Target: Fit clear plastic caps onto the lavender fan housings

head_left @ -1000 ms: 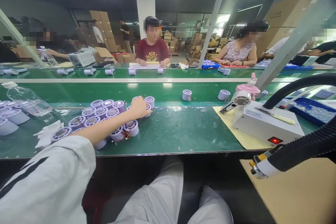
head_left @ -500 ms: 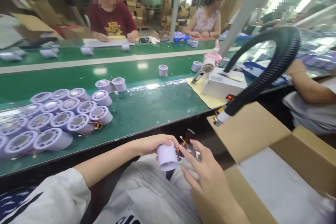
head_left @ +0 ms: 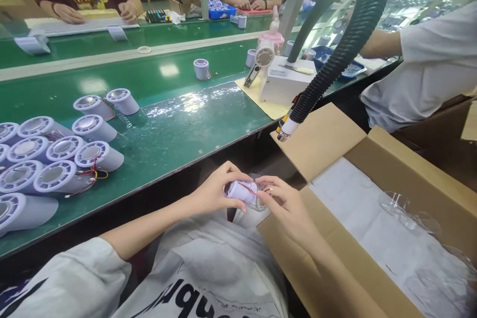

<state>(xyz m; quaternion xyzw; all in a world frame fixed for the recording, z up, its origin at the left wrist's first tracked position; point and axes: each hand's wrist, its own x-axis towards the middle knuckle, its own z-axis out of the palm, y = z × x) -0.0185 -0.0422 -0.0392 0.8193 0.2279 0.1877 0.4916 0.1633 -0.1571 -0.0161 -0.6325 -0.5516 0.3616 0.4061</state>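
Over my lap, my left hand grips a lilac cylindrical fan housing, thumb below and fingers above. The housing lies on its side, with thin red wires running along it. At its right end, my right hand pinches a clear plastic part, which meets or overlaps the housing; how far it goes on is hidden by the fingers. A small white connector shows by the right fingertips.
Several lilac housings with wires stand at the left of the green bench. A black flexible hose arches over a white box. To my right, an open carton holds clear plastic parts. A co-worker's arm reaches in at right.
The housing has turned from upright onto its side. My right hand has closed in on its end with the clear part. The view has shifted right and down.
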